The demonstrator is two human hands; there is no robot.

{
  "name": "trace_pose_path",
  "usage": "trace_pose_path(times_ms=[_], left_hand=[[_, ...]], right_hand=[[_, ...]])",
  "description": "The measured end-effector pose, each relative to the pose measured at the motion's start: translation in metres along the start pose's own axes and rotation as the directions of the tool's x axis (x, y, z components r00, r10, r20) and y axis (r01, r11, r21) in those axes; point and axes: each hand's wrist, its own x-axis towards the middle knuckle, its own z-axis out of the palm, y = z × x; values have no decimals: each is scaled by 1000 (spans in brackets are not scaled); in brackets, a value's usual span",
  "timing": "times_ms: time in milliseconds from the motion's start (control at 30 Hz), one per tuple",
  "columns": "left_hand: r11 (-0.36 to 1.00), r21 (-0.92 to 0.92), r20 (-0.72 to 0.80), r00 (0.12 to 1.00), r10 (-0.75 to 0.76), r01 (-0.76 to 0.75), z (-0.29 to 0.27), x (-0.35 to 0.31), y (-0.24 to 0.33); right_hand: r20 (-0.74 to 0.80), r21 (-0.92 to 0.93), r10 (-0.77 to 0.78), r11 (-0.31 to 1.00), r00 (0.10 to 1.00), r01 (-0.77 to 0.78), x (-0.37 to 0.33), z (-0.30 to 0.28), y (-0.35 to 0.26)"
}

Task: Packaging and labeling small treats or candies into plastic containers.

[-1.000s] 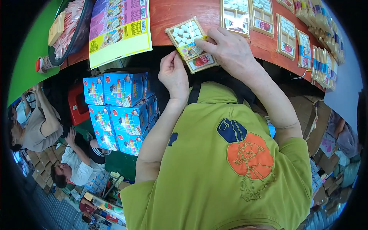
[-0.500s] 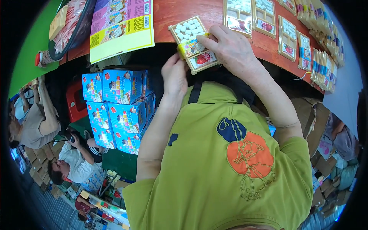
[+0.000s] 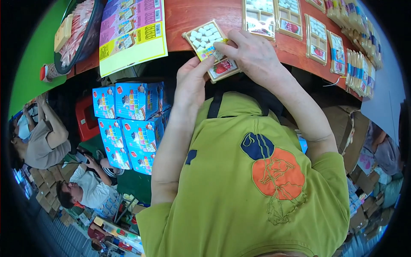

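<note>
At the table's near edge I hold a tan compartment tray (image 3: 216,76) between both hands, tilted a little. Small white pieces (image 3: 207,35) fill its far section, and a strawberry picture card (image 3: 223,67) lies in the near one. Across the middle runs a yellow printed paper band (image 3: 206,52). My left hand (image 3: 191,81) grips the tray's left side, with its thumb pressed on the band. My right hand (image 3: 257,53) is closed at the right side, thumb and index finger at the band's right end. Its other fingertips are partly hidden.
More filled trays (image 3: 317,38) lie on the red table (image 3: 192,13) to the right, beside stacked banded trays (image 3: 358,70). Printed sheets (image 3: 132,49) and a dark basket of pink-white packets (image 3: 79,36) are on the left. Blue boxes (image 3: 139,100) stand stacked below. Other people sit at far left.
My left hand has come up from beside the tray, and its thumb now lies over the band. The right fingers remain at the band's right part. The view has shifted slightly.
</note>
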Motion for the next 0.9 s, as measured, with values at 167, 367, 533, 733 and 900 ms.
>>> trace_pose_path(times_ms=[167, 367, 533, 733, 900], left_hand=[[994, -17, 149, 984, -100, 104, -11, -7, 9], [984, -109, 235, 966, -111, 139, -15, -32, 12], [999, -32, 311, 950, -19, 30, -13, -50, 17], [962, 171, 446, 887, 119, -215, -15, -61, 20], [574, 350, 679, 622, 389, -740, -2, -56, 39]], right_hand=[[-19, 569, 170, 812, 985, -129, -12, 13, 14], [298, 919, 329, 154, 896, -363, -16, -31, 0], [222, 911, 272, 285, 936, -299, -24, -50, -6], [109, 873, 230, 443, 967, -204, -39, -68, -10], [-284, 581, 69, 806, 956, 115, -40, -85, -15]])
